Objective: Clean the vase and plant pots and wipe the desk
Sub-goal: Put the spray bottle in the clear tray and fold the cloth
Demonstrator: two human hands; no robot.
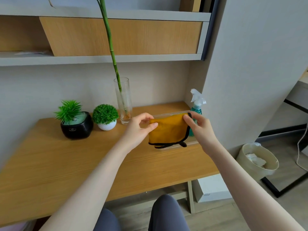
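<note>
Hands: my left hand (139, 126) and right hand (198, 125) pinch orange cloth (168, 130) top corners
Vase (123, 100): bamboo stalk (110, 45), 11 o'clock
Bin (257, 161): crumpled paper, 3 o'clock

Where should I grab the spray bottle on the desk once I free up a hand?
Grip the spray bottle at its narrow neck, just below the white trigger head, coming from the right. It stands upright, and the yellow cloth and right hand cover its body from the front.

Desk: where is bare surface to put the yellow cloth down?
The near half of the desk, in front of the black pot and white pot, is bare. The back is crowded: pots, vase, clear tray, spray bottle.
</note>
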